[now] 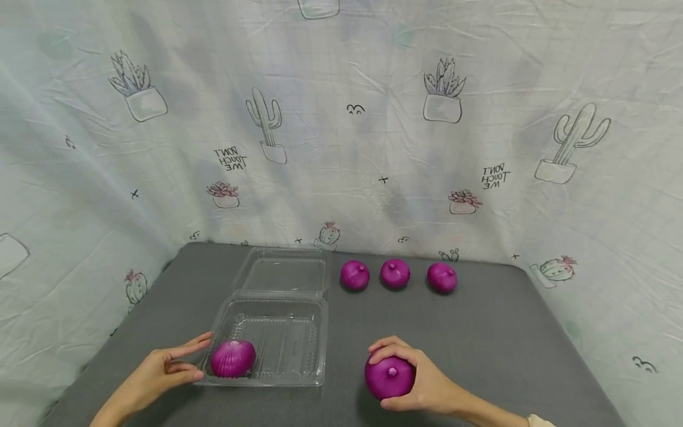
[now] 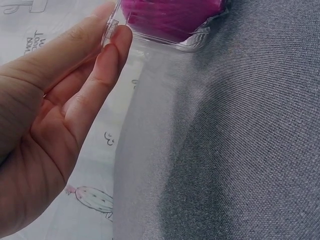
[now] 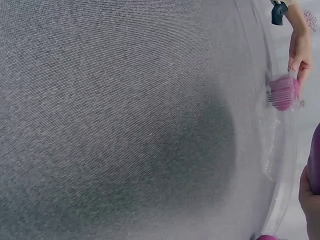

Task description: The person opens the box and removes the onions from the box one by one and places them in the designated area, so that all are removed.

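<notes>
A clear plastic clamshell container (image 1: pixel 280 379) lies with its lid folded back, and one red onion (image 1: pixel 233 359) sits in its front left corner. My left hand (image 1: pixel 166 367) is at that corner, its thumb and fingers pinching the clear rim. In the left wrist view the fingertips (image 2: pixel 120 40) meet the plastic edge right beside the onion. To the right of the container, my right hand (image 1: pixel 421 379) grips a second red onion (image 1: pixel 389 379), stem toward the head camera. This onion is held above the table, over a dark shadow.
Three more red onions stand in a row at the back: one near the lid (image 1: pixel 288 273), a middle onion (image 1: pixel 395 273) and a right-hand onion (image 1: pixel 442 277). Grey cloth covers the table (image 1: pixel 480 332). A pale curtain (image 1: pixel 341 148) with printed cacti hangs behind and at both sides.
</notes>
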Tool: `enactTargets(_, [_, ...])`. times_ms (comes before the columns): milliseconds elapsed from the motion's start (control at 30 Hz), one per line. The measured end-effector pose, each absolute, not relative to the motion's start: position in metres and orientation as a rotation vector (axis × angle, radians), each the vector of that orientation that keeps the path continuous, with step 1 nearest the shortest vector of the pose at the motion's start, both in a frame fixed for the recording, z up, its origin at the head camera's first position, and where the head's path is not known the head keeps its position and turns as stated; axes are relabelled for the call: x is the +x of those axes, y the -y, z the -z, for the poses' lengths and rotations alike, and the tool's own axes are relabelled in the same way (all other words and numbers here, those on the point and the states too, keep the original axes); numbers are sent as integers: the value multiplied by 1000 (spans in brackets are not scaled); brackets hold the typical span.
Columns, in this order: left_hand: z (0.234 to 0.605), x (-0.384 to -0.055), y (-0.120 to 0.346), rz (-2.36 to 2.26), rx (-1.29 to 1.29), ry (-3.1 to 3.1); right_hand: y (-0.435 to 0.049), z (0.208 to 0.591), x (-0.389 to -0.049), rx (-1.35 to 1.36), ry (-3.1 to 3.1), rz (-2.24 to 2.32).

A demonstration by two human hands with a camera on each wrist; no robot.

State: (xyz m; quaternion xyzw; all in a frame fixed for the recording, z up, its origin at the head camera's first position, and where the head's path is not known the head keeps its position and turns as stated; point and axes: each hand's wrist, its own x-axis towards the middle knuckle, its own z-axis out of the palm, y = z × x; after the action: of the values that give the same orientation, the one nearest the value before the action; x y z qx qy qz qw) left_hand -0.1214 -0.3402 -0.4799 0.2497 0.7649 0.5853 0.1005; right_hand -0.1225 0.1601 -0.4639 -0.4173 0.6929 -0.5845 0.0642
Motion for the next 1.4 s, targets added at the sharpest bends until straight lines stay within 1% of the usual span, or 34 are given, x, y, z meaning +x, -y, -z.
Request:
enactTargets(267, [478, -121, 340, -1690, 704, -2295, -157, 476, -131, -1208, -2097, 1770])
enactTargets(533, [482, -122, 341, -1733, 794, -2251, -157, 491, -146, -1117, -2135, 1735])
enactTargets(700, [481, -121, 340, -1730, 797, -2264, -157, 496, -155, -1092, -2140, 1709])
enactTargets(867, [481, -121, 339, -1748, 840, -2256, -159, 498, -171, -1031, -2208, 1659])
enactTargets(1100, [481, -122, 339, -1744, 811, -2244, -162, 501, -195, -1063, -2211, 1596])
enactTargets(1400, [480, -122, 339, -1745, 792, -2225, -155, 507, -217, -923, -2157, 1645])
